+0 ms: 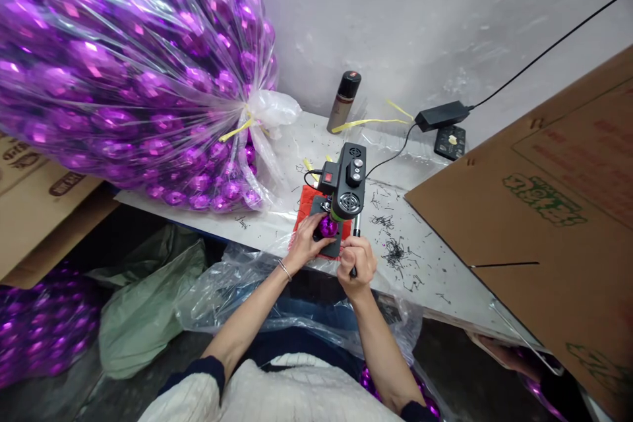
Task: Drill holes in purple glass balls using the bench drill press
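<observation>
A shiny purple ball ornament point(328, 227) sits under the head of a small black machine point(350, 184) on the worktable. My left hand point(307, 242) is closed round the ball's near left side, thumb and fingers on it. My right hand point(358, 262) is wrapped round the black-ended lever point(357, 227) at the machine's right side. A red cloth point(305, 201) lies beneath the machine's base. Where the ball meets the machine head, the contact is partly hidden.
A big clear bag of purple balls point(148, 79) lies on the left, tied with yellow. Behind stand a dark-capped spray can point(342, 102) and a black power adapter point(442, 116). Black bits point(394, 252) litter the white tabletop point(430, 244). A cardboard box point(544, 211) blocks the right side.
</observation>
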